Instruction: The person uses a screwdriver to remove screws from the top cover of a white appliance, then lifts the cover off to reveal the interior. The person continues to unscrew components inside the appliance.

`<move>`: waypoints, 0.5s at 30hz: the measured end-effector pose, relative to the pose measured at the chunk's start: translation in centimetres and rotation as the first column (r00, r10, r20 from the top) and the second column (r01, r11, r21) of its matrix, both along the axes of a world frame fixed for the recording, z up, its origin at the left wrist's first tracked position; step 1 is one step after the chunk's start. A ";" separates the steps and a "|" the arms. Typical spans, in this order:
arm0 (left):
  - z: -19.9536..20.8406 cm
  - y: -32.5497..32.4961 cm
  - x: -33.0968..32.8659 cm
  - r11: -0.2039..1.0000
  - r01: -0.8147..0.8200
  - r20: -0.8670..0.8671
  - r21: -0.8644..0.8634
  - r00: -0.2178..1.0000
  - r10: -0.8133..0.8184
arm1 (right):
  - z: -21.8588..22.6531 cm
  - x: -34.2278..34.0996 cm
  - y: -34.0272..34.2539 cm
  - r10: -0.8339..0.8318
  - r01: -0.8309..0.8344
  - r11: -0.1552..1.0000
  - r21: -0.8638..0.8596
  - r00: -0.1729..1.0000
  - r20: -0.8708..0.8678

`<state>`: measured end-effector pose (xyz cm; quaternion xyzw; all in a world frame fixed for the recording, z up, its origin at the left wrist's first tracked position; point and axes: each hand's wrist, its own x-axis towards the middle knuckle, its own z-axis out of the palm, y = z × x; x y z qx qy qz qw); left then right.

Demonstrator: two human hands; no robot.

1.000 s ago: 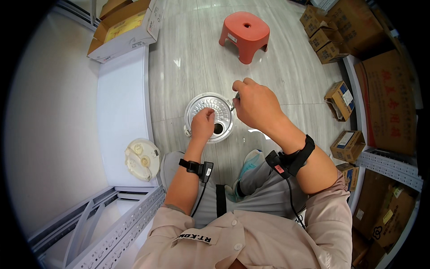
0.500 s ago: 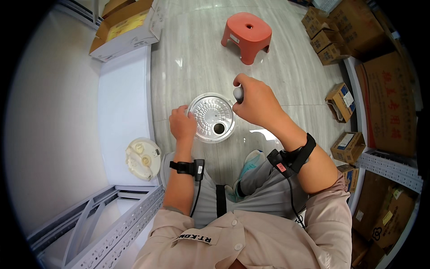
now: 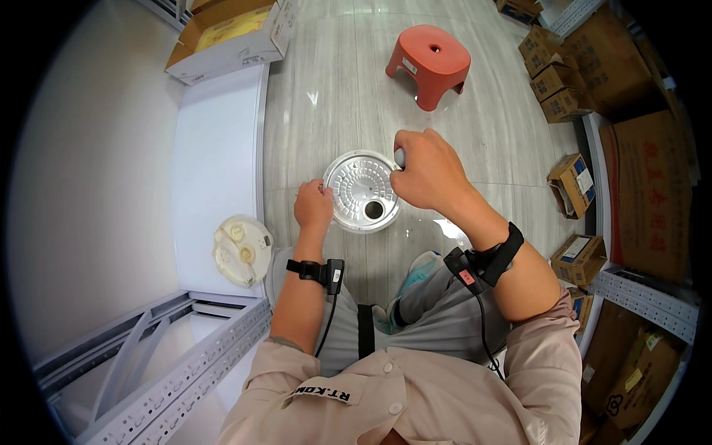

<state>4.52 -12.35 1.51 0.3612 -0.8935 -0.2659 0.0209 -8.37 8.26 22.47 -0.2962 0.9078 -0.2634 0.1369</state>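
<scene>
A round silver metal plate [image 3: 361, 187] with a dark hole near its middle is held up in front of me over the grey floor. My left hand [image 3: 314, 205] grips its left rim. My right hand [image 3: 425, 170] is closed at the plate's right rim, and a small pale rounded piece [image 3: 400, 156] shows at my fingertips there. Both wrists wear black bands with cables.
A white table [image 3: 215, 170] runs along my left, with a round cream lid part [image 3: 242, 248] at its near end. A red plastic stool [image 3: 429, 64] stands ahead. An open cardboard box [image 3: 230, 37] lies far left. Several cardboard boxes [image 3: 571, 182] line the right. Metal shelf rails [image 3: 178, 356] sit lower left.
My left hand has slid from the plate's face to its left rim. My right hand has come down onto the right rim. The plate now faces me more squarely.
</scene>
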 end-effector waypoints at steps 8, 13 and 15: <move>0.3 0.2 -0.2 0.999 -0.023 -0.002 0.029 1.000 0.023 | -0.6 0.6 0.0 0.083 -0.084 0.996 -0.031 0.996 -0.032; 0.3 0.0 -0.2 1.000 0.007 -0.003 0.018 1.000 -0.007 | -0.4 0.7 -0.2 0.103 -0.103 0.995 0.000 0.995 -0.001; 0.4 0.2 -0.3 1.000 0.005 -0.020 0.005 1.000 -0.005 | -0.1 0.8 0.0 0.110 -0.110 0.994 0.004 0.994 0.016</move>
